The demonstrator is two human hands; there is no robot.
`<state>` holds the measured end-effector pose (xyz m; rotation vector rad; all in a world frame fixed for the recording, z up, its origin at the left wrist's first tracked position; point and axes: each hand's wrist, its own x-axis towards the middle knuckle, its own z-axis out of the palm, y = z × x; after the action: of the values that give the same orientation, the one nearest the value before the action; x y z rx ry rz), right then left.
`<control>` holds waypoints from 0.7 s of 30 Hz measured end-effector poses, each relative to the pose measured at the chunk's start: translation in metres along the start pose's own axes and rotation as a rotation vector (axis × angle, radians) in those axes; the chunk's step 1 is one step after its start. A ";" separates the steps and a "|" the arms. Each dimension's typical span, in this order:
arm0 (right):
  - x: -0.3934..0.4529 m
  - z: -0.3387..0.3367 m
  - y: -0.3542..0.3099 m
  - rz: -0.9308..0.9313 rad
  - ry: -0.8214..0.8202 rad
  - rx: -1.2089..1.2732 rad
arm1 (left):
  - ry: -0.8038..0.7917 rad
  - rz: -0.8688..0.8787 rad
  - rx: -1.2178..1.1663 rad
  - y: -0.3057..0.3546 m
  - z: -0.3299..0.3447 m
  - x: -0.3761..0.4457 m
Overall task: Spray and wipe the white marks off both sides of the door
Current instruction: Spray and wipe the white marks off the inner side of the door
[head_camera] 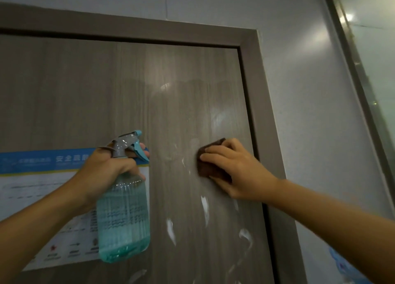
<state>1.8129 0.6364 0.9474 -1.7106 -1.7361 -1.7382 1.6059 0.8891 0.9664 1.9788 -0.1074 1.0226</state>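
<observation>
We find the door [119,95] closed in its grey-brown frame [254,74], filling the view directly ahead of both hands. The right hand [233,170] lies against the door's right part, its fingers pressing a dark brown cloth [210,166] flat onto the surface. The left hand [104,172] grips the neck of one spray bottle [123,215], held upright just in front of the door, with a fingertip at the blue trigger. The bottle is clear plastic and holds pale blue liquid.

The door has a grey wood-grain finish. Above the cloth the surface shows a hazy, smeared sheen. Below the cloth we count about four distinct white marks [204,207], with fainter streaks beside the cloth and near the lower edge. One poster [27,198] with a blue header is fixed to the door, left of the bottle.
</observation>
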 end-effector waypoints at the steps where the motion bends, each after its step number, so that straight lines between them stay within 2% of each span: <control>1: 0.003 -0.005 0.009 -0.011 -0.024 -0.025 | -0.021 0.020 -0.016 -0.002 0.002 -0.005; 3: 0.014 -0.012 0.030 0.084 0.048 -0.057 | -0.001 0.025 -0.007 -0.006 0.002 0.000; 6: 0.037 -0.014 0.049 0.437 0.288 -0.017 | 0.001 0.026 -0.041 -0.002 0.001 -0.001; 8: 0.045 -0.002 0.033 0.587 0.365 0.016 | -0.003 0.032 -0.031 -0.002 0.002 -0.001; 10: 0.038 0.011 0.004 0.494 0.275 0.031 | -0.002 0.015 -0.057 -0.002 0.001 0.000; 12: 0.019 0.014 -0.021 0.267 0.103 0.056 | -0.022 0.036 -0.036 -0.003 0.001 -0.002; 14: 0.006 0.007 -0.022 0.104 -0.038 0.036 | -0.037 0.017 -0.046 0.002 0.001 -0.009; 15: 0.007 0.001 -0.014 0.082 -0.065 0.016 | -0.047 0.014 -0.087 -0.001 0.000 -0.002; 17: 0.015 -0.007 0.004 0.177 0.003 -0.007 | -0.103 -0.050 -0.007 -0.018 -0.012 0.018; 19: 0.029 -0.011 0.013 0.390 0.135 0.011 | -0.138 -0.152 0.047 -0.051 -0.031 0.046; 20: 0.034 -0.011 0.013 0.495 0.172 0.036 | -0.153 -0.170 -0.028 -0.047 -0.031 0.042; 21: 0.039 -0.010 0.010 0.568 0.182 0.071 | -0.136 -0.092 -0.037 -0.032 -0.024 0.026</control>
<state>1.8011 0.6475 0.9851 -1.7260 -1.0769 -1.4923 1.6224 0.9337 0.9696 1.9997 -0.1073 0.8219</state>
